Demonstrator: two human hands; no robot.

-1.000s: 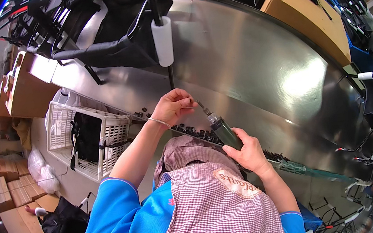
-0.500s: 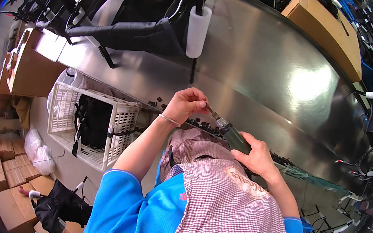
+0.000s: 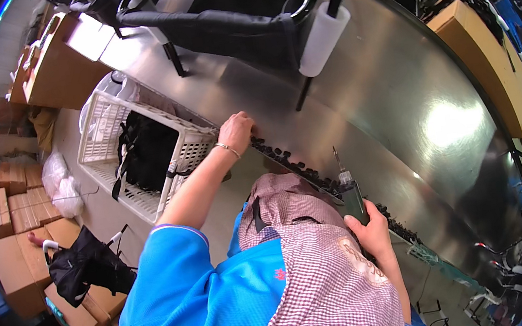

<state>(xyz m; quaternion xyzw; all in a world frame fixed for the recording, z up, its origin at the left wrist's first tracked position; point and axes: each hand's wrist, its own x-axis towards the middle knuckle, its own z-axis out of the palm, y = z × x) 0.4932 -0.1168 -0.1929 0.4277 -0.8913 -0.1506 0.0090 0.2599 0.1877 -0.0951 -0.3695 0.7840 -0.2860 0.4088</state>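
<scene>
My right hand (image 3: pixel 373 231) is wrapped round an electric screwdriver (image 3: pixel 353 200) with a dark green body and a clear nose. Its thin bit points up and away from me over the metal table. My left hand (image 3: pixel 237 132), wearing a bracelet, is at the table's near edge, beside the end of a row of small black parts (image 3: pixel 284 163). Its fingers are curled down and partly hidden; what they hold, if anything, I cannot make out. Beyond the hands stands a folding frame with black fabric (image 3: pixel 211 34). A white foam sleeve (image 3: pixel 324 39) covers one of its black legs.
A white plastic crate (image 3: pixel 190 147) with black fabric items stands left of the metal table (image 3: pixel 391 99). Cardboard boxes (image 3: pixel 17 261) and a black folded item (image 3: pixel 86 262) lie farther left. A long cardboard box (image 3: pixel 485 61) is at the far right, near more frames.
My left hand has left the screwdriver's tip and moved left to the table edge. My right hand still grips the screwdriver, its bit now more upright. The view has shifted a little.
</scene>
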